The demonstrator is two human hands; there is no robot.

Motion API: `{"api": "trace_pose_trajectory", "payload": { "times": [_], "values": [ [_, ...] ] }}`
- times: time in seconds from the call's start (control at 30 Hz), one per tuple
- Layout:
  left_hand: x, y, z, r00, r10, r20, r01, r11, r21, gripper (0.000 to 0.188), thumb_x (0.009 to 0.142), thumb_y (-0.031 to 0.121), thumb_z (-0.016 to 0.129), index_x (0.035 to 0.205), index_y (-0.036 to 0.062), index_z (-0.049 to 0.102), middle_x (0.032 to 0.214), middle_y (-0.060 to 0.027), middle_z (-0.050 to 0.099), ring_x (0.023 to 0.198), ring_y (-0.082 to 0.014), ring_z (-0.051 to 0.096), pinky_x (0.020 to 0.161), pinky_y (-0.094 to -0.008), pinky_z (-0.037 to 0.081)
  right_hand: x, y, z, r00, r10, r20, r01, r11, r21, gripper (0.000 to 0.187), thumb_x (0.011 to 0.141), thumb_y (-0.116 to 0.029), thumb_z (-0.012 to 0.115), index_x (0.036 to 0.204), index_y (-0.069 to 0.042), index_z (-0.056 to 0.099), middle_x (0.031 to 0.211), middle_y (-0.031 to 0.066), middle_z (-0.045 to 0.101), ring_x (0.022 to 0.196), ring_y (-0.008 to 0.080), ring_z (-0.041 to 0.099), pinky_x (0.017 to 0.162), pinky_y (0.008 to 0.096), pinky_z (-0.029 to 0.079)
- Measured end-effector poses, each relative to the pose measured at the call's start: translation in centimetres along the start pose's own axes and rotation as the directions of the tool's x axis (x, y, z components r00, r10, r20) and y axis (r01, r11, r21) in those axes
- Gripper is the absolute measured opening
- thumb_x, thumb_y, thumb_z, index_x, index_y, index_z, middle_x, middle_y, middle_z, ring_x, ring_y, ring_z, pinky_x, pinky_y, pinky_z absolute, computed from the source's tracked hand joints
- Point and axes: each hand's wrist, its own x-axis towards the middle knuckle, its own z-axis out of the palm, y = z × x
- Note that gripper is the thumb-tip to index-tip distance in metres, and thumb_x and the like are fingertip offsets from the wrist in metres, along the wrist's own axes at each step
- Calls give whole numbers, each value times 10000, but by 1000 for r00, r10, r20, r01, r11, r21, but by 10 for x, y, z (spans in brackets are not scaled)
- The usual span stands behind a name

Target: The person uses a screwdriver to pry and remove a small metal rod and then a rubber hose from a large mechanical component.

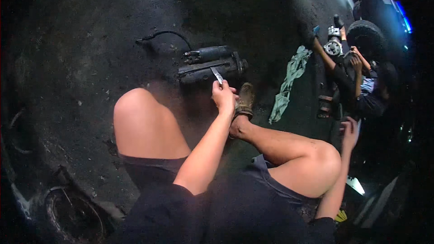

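My left hand (224,97) is closed round a narrow flat metal scraper-like tool (217,75), whose silvery blade lies against the side of a dark starter motor (210,70). The motor lies on its side on the floor, with a smaller cylinder along its far side and a black cable (169,32) running off to the left. Far out to the right, beside my bent knee, my right hand (350,133) has its fingers apart, and I see nothing held in it. Its fingertips are dim against the dark background.
A crumpled pale green cloth (290,83) lies right of my shoe (245,99). Beyond it, another person (361,79) sits with both hands near a silvery machine part (333,44). A tyre (367,34) and vehicle stand behind. A dark round object (74,214) is at lower left.
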Motion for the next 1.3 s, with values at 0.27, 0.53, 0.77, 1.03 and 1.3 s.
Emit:
{"api": "trace_pose_trajectory", "payload": {
  "times": [0.27, 0.53, 0.77, 1.03, 1.3],
  "values": [
    [-2, -33, 5, 908, 85, -411, -90, 996, 6, 218, 1058, 283, 453, 1037, 66, 468, 644, -109, 561, 460, -231, 572, 395, -390, 468, 33, -270, -34, 857, -447, -255, 477, 877, 66, 305, 1052, -212, 540, 1266, -37, 667, 1029, 71, 701, 917, 129, 637, 842, 307, 510],
    [-10, -29, 12, 986, 165, -6, -154, 929, 335, 208, 1043, 269, 512, 1076, 71, 569, 630, -70, 622, 464, -180, 618, 436, -353, 492, 3, -313, 133, 869, -495, -13, 324, 548, 771, 277, 1022, -179, 536, 1176, 6, 673, 918, 106, 698, 779, 145, 654, 709, 269, 521],
    [3, -26, -20, 930, 295, -221, -207, 914, 350, 365, 1054, 229, 498, 1397, 131, 422, 694, -97, 654, 435, -163, 571, 394, -318, 449, 52, -252, 252, 913, -380, 149, 55, 476, 877, 186, 1008, -94, 551, 1083, -41, 713, 878, 52, 728, 737, 93, 647, 684, 250, 509],
    [0, -31, 2, 973, 232, -9, -214, 911, 354, 343, 1058, 210, 516, 1366, 74, 450, 715, -114, 679, 404, -144, 530, 373, -288, 412, 62, -251, 266, 859, -404, 313, -270, 162, 949, 151, 1011, -89, 539, 1047, -48, 679, 789, 31, 679, 661, 35, 564, 562, 204, 442],
    [1, -57, -19, 966, 254, -49, -205, 867, 454, 295, 1066, 214, 496, 1325, 74, 483, 720, -79, 659, 465, -158, 586, 399, -307, 449, 51, -276, 277, 820, -392, 417, -438, 40, 898, 167, 1002, -94, 524, 1030, -78, 688, 798, 8, 679, 664, 58, 559, 611, 234, 444]
  ]
}}
